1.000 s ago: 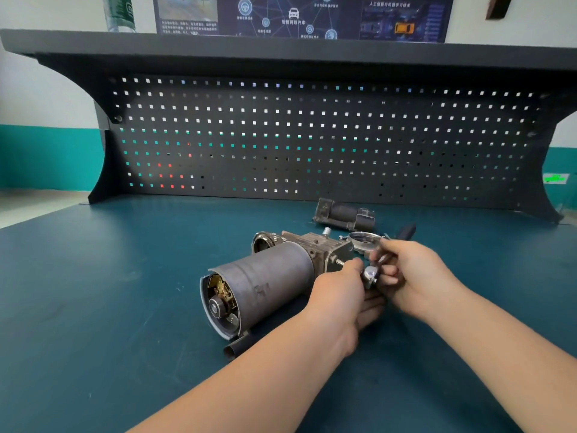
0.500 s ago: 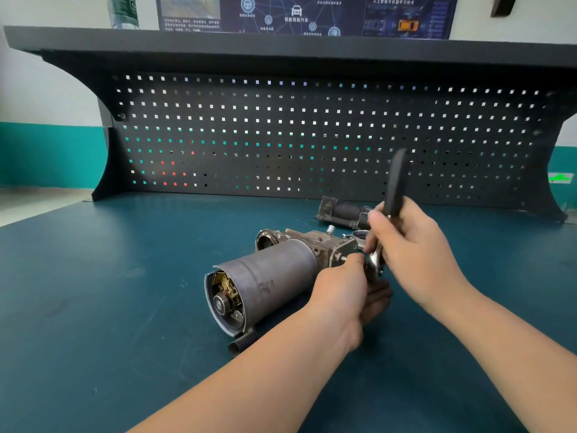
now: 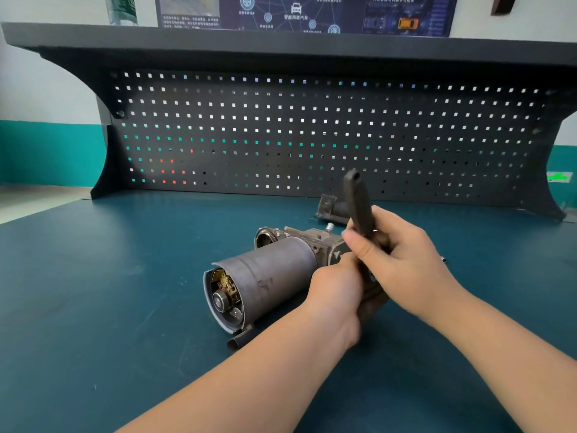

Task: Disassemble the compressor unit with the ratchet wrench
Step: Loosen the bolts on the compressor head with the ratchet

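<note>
Step in hand looks like loosening a bolt on the compressor (image 3: pixel 268 276), which lies on its side mid-desk (image 3: pixel 93 307), open cylinder end facing near-left, cast housing far-right. Right hand (image 3: pixel 402 264) has its grip wrapped round the ratchet wrench (image 3: pixel 357 201); the black handle sticks up and leans slightly left, head end hidden behind both hands. Left hand (image 3: pixel 338 289) is curled in against the housing end right by the wrench head; can't tell if it pinches the socket or just steadies the unit. The fastener itself isn't visible. Next move, my read: swing the handle through a stroke with the socket kept square on the bolt while the left hand stops the body rolling, since it's a cylinder on a flat top. A separate dark part (image 3: pixel 331 209) sits further back by the pegboard (image 3: pixel 312 135). Small metal bit (image 3: pixel 444 259) lies on the desk right of the hands. Poster (image 3: pixel 299 10) above has Chinese text, too small to read; faint scrawl on the cylinder, illegible.
</note>
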Demonstrator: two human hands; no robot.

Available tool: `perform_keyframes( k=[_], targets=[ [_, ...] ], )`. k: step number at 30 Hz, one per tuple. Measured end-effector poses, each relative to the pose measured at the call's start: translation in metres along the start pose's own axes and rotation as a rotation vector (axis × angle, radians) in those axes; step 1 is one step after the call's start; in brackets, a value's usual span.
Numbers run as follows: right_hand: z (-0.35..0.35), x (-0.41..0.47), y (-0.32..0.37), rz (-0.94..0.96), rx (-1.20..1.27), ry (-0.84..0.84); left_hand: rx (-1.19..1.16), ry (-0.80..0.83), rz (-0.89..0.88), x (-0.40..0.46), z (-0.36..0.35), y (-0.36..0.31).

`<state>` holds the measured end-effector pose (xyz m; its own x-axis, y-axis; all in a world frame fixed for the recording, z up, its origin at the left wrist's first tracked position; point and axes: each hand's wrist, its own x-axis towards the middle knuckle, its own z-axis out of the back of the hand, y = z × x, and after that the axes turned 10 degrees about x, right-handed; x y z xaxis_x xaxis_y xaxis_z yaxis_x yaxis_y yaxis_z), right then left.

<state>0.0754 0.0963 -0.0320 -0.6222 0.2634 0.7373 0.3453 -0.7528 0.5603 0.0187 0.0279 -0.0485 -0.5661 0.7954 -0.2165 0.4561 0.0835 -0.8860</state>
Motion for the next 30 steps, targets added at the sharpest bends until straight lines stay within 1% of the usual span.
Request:
perform_keyframes(
  k=[2, 4, 5, 7, 9, 11, 12, 14, 18, 22, 26, 30],
  targets=[
    [0.001, 0.002, -0.001, -0.082, 0.135, -0.032, 0.019, -0.022, 0.02, 0.005, 0.0, 0.001],
    [0.003, 0.006, -0.003, -0.175, 0.23, -0.136, 0.017, -0.038, 0.026, 0.006, 0.001, 0.0],
    [0.004, 0.008, -0.006, -0.256, 0.262, -0.2, 0.028, -0.054, 0.03, 0.005, 0.0, 0.0],
    [0.007, 0.013, -0.015, -0.488, 0.389, -0.326, 0.058, -0.096, 0.041, 0.005, 0.001, 0.002],
    [0.008, 0.016, -0.023, -0.776, 0.615, -0.43, 0.043, -0.133, 0.059, 0.006, 0.0, 0.002],
    [0.007, 0.014, -0.029, -1.022, 0.803, -0.459, 0.02, -0.148, 0.072, 0.008, 0.001, 0.003],
    [0.006, 0.013, -0.032, -1.097, 0.868, -0.459, 0.017, -0.15, 0.076, 0.009, 0.001, 0.003],
    [0.004, 0.01, -0.035, -1.162, 0.947, -0.463, 0.021, -0.15, 0.073, 0.011, 0.001, 0.003],
    [0.002, 0.012, -0.031, -1.127, 0.911, -0.484, 0.014, -0.145, 0.086, 0.011, 0.001, 0.003],
    [0.002, 0.014, -0.028, -0.99, 0.824, -0.517, 0.032, -0.127, 0.094, 0.011, 0.001, 0.001],
    [0.003, 0.014, -0.022, -0.751, 0.661, -0.5, 0.068, -0.102, 0.104, 0.011, 0.001, 0.001],
    [0.003, 0.011, -0.011, -0.466, 0.337, -0.37, 0.086, -0.056, 0.086, 0.01, 0.002, 0.002]
  ],
)
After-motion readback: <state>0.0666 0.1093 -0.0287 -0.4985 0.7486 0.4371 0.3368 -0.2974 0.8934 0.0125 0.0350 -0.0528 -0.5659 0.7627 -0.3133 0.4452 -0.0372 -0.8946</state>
